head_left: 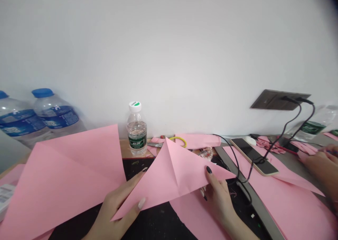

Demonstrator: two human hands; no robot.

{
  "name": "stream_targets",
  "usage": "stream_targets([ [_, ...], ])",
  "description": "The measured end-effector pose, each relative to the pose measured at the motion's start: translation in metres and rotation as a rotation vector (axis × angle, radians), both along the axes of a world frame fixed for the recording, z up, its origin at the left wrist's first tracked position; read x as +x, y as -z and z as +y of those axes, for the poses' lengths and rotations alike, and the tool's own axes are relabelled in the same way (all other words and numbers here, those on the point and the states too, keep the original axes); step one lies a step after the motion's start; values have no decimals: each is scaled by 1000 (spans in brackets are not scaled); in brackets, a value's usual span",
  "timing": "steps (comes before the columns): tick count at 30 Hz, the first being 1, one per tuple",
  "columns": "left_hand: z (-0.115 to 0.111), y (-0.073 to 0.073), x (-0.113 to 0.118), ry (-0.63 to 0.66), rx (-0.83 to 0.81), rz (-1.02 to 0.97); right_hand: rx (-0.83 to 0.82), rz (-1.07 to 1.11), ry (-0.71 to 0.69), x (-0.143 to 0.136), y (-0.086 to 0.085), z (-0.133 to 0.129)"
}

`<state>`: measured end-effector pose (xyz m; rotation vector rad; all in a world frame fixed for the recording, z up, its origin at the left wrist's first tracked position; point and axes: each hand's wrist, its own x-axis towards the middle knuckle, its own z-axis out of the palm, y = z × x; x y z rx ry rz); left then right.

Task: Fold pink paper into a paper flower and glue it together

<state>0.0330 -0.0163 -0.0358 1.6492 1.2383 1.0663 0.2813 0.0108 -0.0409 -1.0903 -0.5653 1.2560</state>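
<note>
A pink paper folded into a triangle is held up in the middle, its peak pointing away and a crease running down from it. My left hand grips its left corner, thumb on top and fingers beneath. My right hand pinches its right part, with a dark-nailed thumb on top and the other fingers under the paper. Another pink sheet with faint creases lies to the left. Below the folded paper, one more pink sheet rests on the black mat.
A small water bottle stands by the wall, near scissors with a yellow handle. Two blue-capped bottles are at left. At right are a phone, black cables, pink sheets and another person's hand.
</note>
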Motion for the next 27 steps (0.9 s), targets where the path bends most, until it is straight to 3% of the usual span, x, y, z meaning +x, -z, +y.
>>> stream_targets([
  [6, -5, 1, 4, -93, 19, -67, 26, 23, -31, -3, -1, 1],
  [15, 1, 4, 5, -82, -421, -437, 106, 74, -297, -8, -3, 1],
  [21, 2, 11, 0, -107, -504, -631, 86, 48, -337, -7, -3, 3],
  [27, 7, 11, -4, 69, -612, -1028, 78, -7, -286, 1, 3, 7],
])
